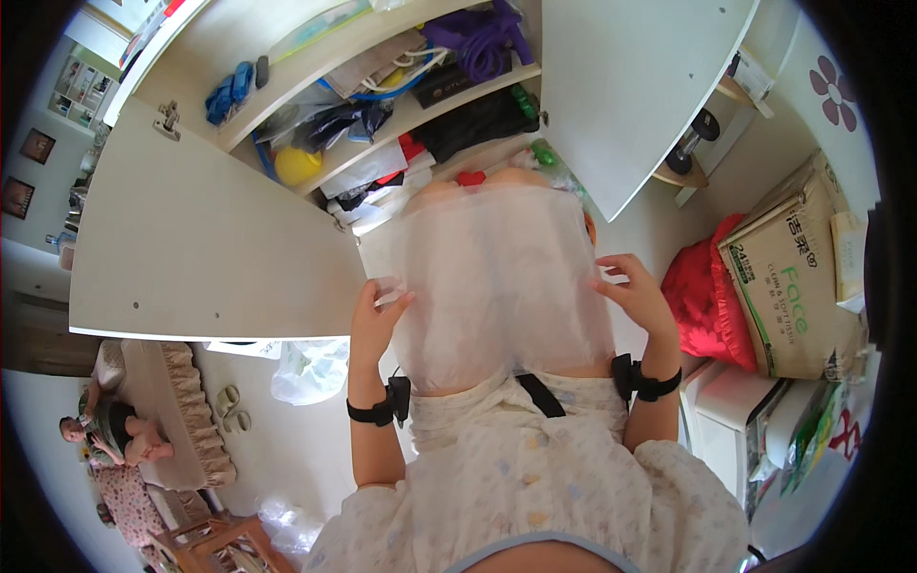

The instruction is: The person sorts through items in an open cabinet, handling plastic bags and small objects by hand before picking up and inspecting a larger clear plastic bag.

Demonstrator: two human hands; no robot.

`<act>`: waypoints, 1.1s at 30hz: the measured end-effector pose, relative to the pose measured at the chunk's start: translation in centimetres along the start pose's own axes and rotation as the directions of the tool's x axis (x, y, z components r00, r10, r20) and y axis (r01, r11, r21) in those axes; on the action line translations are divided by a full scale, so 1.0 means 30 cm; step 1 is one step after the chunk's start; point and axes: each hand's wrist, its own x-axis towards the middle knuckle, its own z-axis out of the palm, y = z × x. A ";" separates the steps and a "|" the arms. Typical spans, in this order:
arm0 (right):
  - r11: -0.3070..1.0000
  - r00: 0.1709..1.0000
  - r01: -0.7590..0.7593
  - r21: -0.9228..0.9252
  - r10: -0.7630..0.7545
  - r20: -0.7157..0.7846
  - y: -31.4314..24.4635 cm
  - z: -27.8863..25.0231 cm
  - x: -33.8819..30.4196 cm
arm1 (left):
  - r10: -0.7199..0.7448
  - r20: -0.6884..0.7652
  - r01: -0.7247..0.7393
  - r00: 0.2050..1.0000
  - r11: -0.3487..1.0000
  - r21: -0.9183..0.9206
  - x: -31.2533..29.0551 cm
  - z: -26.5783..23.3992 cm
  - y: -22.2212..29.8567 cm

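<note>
A translucent whitish plastic sheet or flat bag (506, 277) lies spread across my thighs, which show through it. At its left edge is my left hand (379, 310), thumb and fingers apart, fingertips touching the plastic. My right hand (634, 286) is at the opposite edge, its fingers also parted and its thumb tip against the plastic. No firm pinch shows in either hand. Each wrist wears a black band. Just beyond my knees stands an open cabinet (353, 143) with filled shelves.
The left cabinet door (215, 239) and right door (640, 86) stand open. A red bag (702, 286) and tissue carton (788, 286) stand at right. Crumpled clear plastic (310, 372) and slippers (231, 409) lie on the left floor. Another person (119, 425) sits far left.
</note>
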 end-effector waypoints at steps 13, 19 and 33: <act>0.991 0.998 0.042 -0.126 -0.048 -0.046 -0.061 0.066 -0.001 | -0.008 0.062 0.027 0.998 0.953 -0.303 0.004 -0.004 -0.033; 0.991 0.989 0.097 -0.092 -0.106 -0.102 -0.054 0.074 0.002 | -0.012 0.104 0.049 0.995 0.929 -0.366 0.006 -0.006 -0.047; 0.994 0.998 0.022 0.107 -0.016 -0.062 -0.038 0.061 0.011 | -0.004 0.065 0.028 0.998 0.923 -0.383 -0.010 -0.023 -0.045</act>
